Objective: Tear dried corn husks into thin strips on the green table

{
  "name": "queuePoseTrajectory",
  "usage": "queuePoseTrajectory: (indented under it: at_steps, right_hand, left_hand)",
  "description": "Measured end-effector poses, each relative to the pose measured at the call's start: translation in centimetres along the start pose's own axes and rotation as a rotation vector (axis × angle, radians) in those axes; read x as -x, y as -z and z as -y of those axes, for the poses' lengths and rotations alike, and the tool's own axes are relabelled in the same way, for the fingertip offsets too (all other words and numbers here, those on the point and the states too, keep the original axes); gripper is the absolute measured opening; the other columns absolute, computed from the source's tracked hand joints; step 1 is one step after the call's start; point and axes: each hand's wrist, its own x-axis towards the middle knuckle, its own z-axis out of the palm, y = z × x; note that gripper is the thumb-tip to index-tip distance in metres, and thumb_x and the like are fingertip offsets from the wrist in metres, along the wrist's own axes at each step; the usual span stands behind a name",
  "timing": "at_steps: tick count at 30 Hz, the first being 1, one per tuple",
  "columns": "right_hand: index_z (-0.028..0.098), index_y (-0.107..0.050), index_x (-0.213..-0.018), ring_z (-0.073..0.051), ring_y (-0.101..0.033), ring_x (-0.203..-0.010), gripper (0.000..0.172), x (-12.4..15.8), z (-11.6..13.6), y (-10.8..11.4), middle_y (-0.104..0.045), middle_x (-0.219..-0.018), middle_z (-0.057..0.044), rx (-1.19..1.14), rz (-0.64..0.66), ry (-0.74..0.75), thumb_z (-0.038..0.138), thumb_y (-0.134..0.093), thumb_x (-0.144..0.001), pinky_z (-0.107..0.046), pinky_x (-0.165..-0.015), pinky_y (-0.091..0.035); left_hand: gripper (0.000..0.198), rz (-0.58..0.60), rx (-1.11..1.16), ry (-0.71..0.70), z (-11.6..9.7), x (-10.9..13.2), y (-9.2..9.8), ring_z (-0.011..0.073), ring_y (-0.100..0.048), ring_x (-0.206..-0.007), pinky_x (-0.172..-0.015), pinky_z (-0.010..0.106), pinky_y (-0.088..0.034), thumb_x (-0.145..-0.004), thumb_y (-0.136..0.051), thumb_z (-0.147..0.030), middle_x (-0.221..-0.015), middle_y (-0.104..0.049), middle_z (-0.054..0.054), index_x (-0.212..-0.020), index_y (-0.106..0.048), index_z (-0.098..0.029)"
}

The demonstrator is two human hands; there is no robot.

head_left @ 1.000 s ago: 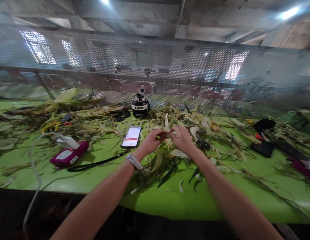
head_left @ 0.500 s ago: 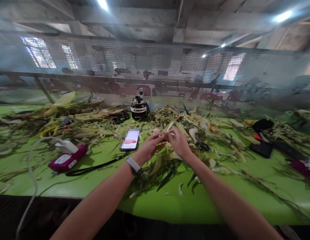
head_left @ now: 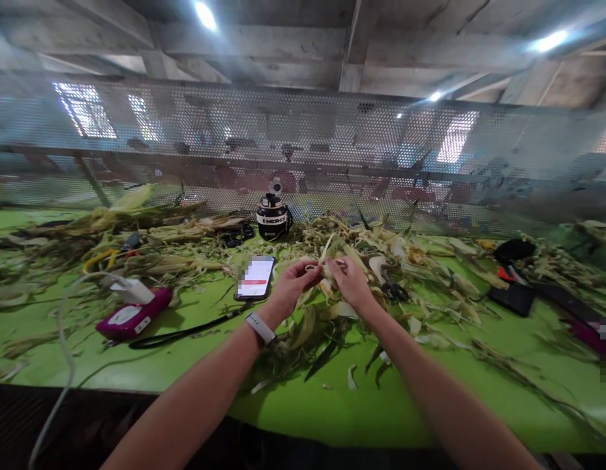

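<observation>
My left hand [head_left: 293, 287], with a pale band at its wrist, pinches a pale curled strip of corn husk [head_left: 310, 267] between thumb and fingers. Close beside it, my right hand [head_left: 351, 284] has its fingers closed on pale husk too; whether it is the same strip I cannot tell, as the fingers cover most of it. Longer husk leaves [head_left: 349, 251] rise just behind both hands. Under and in front of them lies a loose heap of green and pale husks [head_left: 303, 329]. Dark-handled scissors [head_left: 395, 290] rest to the right of my right hand.
A phone [head_left: 254, 277] lies left of my hands, a black strap near it. Further left sits a purple power strip [head_left: 136, 318] with a white plug and cable. A black jug marked ENERGY [head_left: 273, 219] stands behind, before a perforated metal screen [head_left: 312, 137]. Husks litter the green table [head_left: 381, 418].
My hands have drawn slightly apart, and the curled strip at my left fingertips shows more clearly. The whole view has shifted slightly, with things sitting a little lower.
</observation>
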Motion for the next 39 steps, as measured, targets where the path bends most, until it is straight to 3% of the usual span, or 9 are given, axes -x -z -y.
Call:
queuePoseTrajectory:
  at_steps: [5, 8, 11, 16, 21, 26, 32, 39]
  right_hand:
    - [0.019, -0.053, -0.069, -0.011, -0.044, -0.051, 0.046, -0.4, 0.7, 1.1, -0.047, -0.057, 0.003, 0.049, 0.117, -0.017, 0.062, -0.042, -0.081, -0.024, -0.050, -0.033]
    - [0.017, -0.055, -0.066, -0.010, -0.040, -0.051, 0.046, -0.6, 1.0, 1.9, -0.046, -0.056, 0.003, 0.027, 0.235, 0.013, 0.063, -0.051, -0.075, -0.024, -0.049, -0.031]
    - [0.017, -0.060, -0.068, -0.011, -0.043, -0.053, 0.041, -0.8, 1.1, 2.8, -0.051, -0.058, 0.002, 0.008, 0.342, 0.040, 0.058, -0.063, -0.068, -0.025, -0.052, -0.034]
    - [0.016, -0.068, -0.079, -0.016, -0.055, -0.065, 0.035, -1.4, 0.9, 4.3, -0.062, -0.070, -0.004, 0.002, 0.432, 0.075, 0.050, -0.067, -0.067, -0.031, -0.063, -0.043]
    - [0.017, -0.067, -0.075, -0.016, -0.057, -0.065, 0.028, -1.6, 1.0, 4.6, -0.063, -0.071, -0.004, 0.072, 0.341, 0.163, 0.044, -0.063, -0.073, -0.030, -0.064, -0.044]
    - [0.017, -0.066, -0.074, -0.016, -0.056, -0.069, 0.020, -0.7, 1.2, 2.9, -0.062, -0.074, -0.004, 0.268, 0.228, 0.370, 0.035, -0.059, -0.081, -0.028, -0.065, -0.044]
    - [0.020, -0.065, -0.078, -0.018, -0.057, -0.079, 0.019, 0.9, 0.9, 0.7, -0.062, -0.079, -0.006, 0.490, 0.267, 0.615, 0.027, -0.051, -0.089, -0.029, -0.072, -0.045]
    - [0.020, -0.064, -0.081, -0.018, -0.058, -0.078, 0.022, 1.5, 0.7, 0.4, -0.060, -0.081, -0.006, 0.590, 0.233, 0.665, 0.027, -0.046, -0.092, -0.027, -0.070, -0.045]
  left_hand:
    - [0.043, -0.026, -0.002, 0.018, -0.6, 0.0, 0.2, 0.0109, -0.063, -0.065, -0.075, 0.030, -0.052, -0.048, -0.085, -0.034, -0.072, -0.067, -0.001, -0.082, -0.066, -0.015]
    - [0.041, -0.012, -0.016, 0.035, -0.9, 0.0, 0.3, 0.0117, -0.064, -0.067, -0.075, 0.029, -0.052, -0.051, -0.084, -0.034, -0.076, -0.067, 0.000, -0.082, -0.066, -0.015]
    - [0.039, -0.004, -0.016, 0.036, -1.1, 0.0, 0.4, 0.0127, -0.064, -0.072, -0.077, 0.029, -0.052, -0.054, -0.083, -0.033, -0.084, -0.068, 0.002, -0.084, -0.065, -0.015]
    - [0.038, 0.028, -0.019, 0.070, -1.2, 0.0, 0.6, 0.0130, -0.065, -0.071, -0.073, 0.028, -0.052, -0.054, -0.083, -0.035, -0.083, -0.068, 0.000, -0.083, -0.065, -0.017]
    - [0.042, 0.031, -0.058, 0.102, -0.7, -0.2, 0.9, 0.0144, -0.065, -0.071, -0.071, 0.029, -0.052, -0.053, -0.083, -0.039, -0.078, -0.067, 0.001, -0.083, -0.065, -0.017]
    - [0.046, -0.076, -0.086, 0.092, -0.7, -0.4, 1.1, 0.0130, -0.062, -0.067, -0.068, 0.028, -0.051, -0.049, -0.083, -0.041, -0.076, -0.066, 0.001, -0.082, -0.063, -0.017]
    - [0.044, -0.132, -0.172, 0.072, -0.9, -0.4, 1.1, 0.0098, -0.054, -0.061, -0.059, 0.023, -0.044, -0.053, -0.081, -0.037, -0.068, -0.058, -0.003, -0.088, -0.064, -0.017]
    - [0.038, 0.002, -0.218, -0.021, -0.3, -0.8, 1.4, 0.0093, -0.046, -0.061, -0.058, 0.021, -0.036, -0.058, -0.077, -0.041, -0.068, -0.056, -0.002, -0.080, -0.061, -0.014]
